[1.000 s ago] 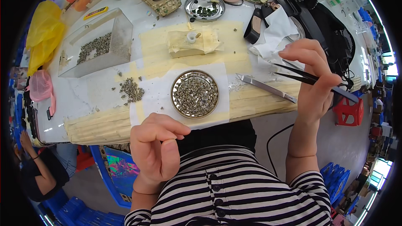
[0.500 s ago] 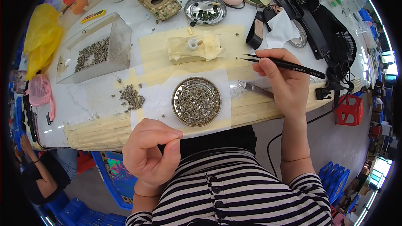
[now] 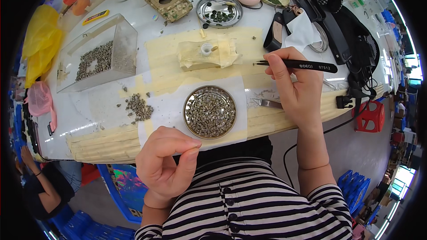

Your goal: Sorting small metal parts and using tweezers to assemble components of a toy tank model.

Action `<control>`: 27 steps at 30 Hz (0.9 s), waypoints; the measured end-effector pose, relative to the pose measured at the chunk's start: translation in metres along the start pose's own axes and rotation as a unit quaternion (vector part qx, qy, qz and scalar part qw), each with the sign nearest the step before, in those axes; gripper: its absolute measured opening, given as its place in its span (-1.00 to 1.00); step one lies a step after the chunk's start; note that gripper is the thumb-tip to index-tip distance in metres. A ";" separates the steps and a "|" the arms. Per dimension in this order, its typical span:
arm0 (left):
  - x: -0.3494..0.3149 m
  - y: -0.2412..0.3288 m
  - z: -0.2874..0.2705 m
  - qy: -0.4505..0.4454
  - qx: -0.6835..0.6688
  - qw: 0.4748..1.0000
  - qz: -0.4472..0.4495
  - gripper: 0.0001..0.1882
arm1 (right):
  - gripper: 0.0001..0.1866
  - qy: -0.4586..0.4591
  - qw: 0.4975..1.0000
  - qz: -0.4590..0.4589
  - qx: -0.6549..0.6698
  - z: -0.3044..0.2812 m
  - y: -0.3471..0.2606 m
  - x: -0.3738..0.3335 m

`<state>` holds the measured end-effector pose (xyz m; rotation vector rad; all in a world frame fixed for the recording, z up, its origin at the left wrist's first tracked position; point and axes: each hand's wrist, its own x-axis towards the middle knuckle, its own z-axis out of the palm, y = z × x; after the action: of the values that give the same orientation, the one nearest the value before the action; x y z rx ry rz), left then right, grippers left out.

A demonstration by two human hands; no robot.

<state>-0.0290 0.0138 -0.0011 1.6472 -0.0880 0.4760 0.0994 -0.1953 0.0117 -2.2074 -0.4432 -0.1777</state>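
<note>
My right hand [image 3: 296, 82] grips black tweezers [image 3: 311, 65] above the table, to the right of a masking-taped block [image 3: 200, 58] with a small white cup [image 3: 206, 49] on it. A tiny dark speck shows at the tweezer tips, too small to name. Close to the table's front edge, my left hand [image 3: 167, 160] has its thumb and forefinger pinched together; whatever they hold is too small to make out. Just beyond it, a round metal dish [image 3: 184, 112] contains many small metallic pieces [image 3: 210, 112]. More such pieces lie in a loose pile [image 3: 138, 107] left of the dish.
A clear plastic box [image 3: 126, 58] with similar pieces stands at left. Farther back are a camouflage-patterned box [image 3: 168, 2] and a metal plate [image 3: 238, 18] of dark green bits. Another tool [image 3: 270, 103] lies beside my right wrist. Black cases and cables [image 3: 356, 84] crowd the right.
The tweezer tips have come closer together around the speck, and my right hand has shifted slightly left. My left hand, still pinched, has moved slightly right.
</note>
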 end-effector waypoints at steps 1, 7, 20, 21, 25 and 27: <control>0.000 0.000 0.000 0.001 -0.002 1.000 -0.001 -0.88 | -0.80 0.002 1.000 0.005 0.000 0.001 0.000 0.000; -0.001 -0.001 -0.001 -0.002 -0.006 1.000 -0.003 -0.88 | -0.79 0.041 0.998 -0.045 0.015 0.009 0.005 0.001; -0.003 0.001 -0.002 -0.004 -0.118 0.991 -0.066 -0.93 | -0.79 0.061 0.997 -0.032 0.042 0.008 0.008 -0.002; -0.003 0.002 -0.002 -0.006 -0.120 0.990 -0.071 -0.93 | -0.79 0.061 0.997 -0.032 0.038 0.007 0.008 -0.002; -0.004 0.001 -0.003 -0.013 -0.127 0.989 -0.077 -0.93 | -0.79 0.019 1.000 0.005 0.017 0.004 0.002 -0.002; -0.005 0.002 -0.002 -0.016 -0.125 0.989 -0.074 -0.93 | -0.79 0.019 1.000 0.010 0.016 0.004 0.001 -0.003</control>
<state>-0.0346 0.0144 -0.0010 1.4042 -0.0453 0.3113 0.0972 -0.1932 0.0075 -2.1724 -0.3998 -0.1988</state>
